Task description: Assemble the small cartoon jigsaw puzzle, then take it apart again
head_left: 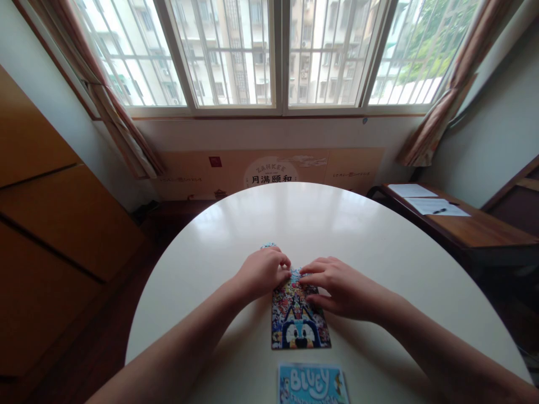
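A colourful jigsaw puzzle (300, 332) with a large blue cartoon dog face lies flat on the round white table (295, 213). My left hand (265, 271) is at its top left, thumb and fingers curled together; anything between them is too small or hidden to name. Beyond this hand, a few light-blue puzzle pieces (268, 245) show partly. On the puzzle's upper right edge rests my right hand (337, 285), its fingers apart and touching the surface. Both hands cover parts of the top edge. Nearer to me lies a blue "Bluey" box or card (312, 386), cut off by the frame.
On the right, a brown wooden desk (484, 227) carries papers (438, 206) and a dark pen (439, 211). Wooden cabinets (50, 252) stand at the left. Behind the table are a printed cardboard panel (345, 168) and barred windows with tied curtains (113, 118).
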`<state>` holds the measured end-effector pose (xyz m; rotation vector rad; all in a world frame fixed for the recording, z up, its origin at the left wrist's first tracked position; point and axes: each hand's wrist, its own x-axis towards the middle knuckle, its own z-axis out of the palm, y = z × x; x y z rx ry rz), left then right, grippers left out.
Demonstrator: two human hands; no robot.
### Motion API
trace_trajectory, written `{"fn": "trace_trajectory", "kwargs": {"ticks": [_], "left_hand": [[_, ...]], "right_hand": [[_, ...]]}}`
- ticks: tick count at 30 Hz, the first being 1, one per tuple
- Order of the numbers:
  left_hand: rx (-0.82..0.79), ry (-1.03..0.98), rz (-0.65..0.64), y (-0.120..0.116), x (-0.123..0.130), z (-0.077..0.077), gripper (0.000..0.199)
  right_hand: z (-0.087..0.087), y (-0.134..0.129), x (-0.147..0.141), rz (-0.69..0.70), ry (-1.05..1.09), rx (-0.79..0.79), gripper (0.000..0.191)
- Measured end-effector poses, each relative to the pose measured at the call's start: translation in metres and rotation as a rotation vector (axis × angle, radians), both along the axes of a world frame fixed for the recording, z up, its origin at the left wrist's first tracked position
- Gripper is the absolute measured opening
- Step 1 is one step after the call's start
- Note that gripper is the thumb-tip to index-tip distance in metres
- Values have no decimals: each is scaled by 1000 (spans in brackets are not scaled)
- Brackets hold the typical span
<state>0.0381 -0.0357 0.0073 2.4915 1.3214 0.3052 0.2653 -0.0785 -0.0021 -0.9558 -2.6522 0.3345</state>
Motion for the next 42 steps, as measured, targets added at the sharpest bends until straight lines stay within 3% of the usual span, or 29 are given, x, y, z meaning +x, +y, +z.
{"fn": "trace_trajectory", "kwargs": {"ticks": [22,33,42], "left_hand": [[-118,-127,88,-1,8,-6,9],[-207,-310,146,10,-5,-1,13],[-148,-131,79,4,1,-1,17]], "right_hand": [[1,-1,-1,-11,3,-38,27],[3,-4,-2,15,25,-36,27],[1,-3,-1,2,3,-46,29]]}}
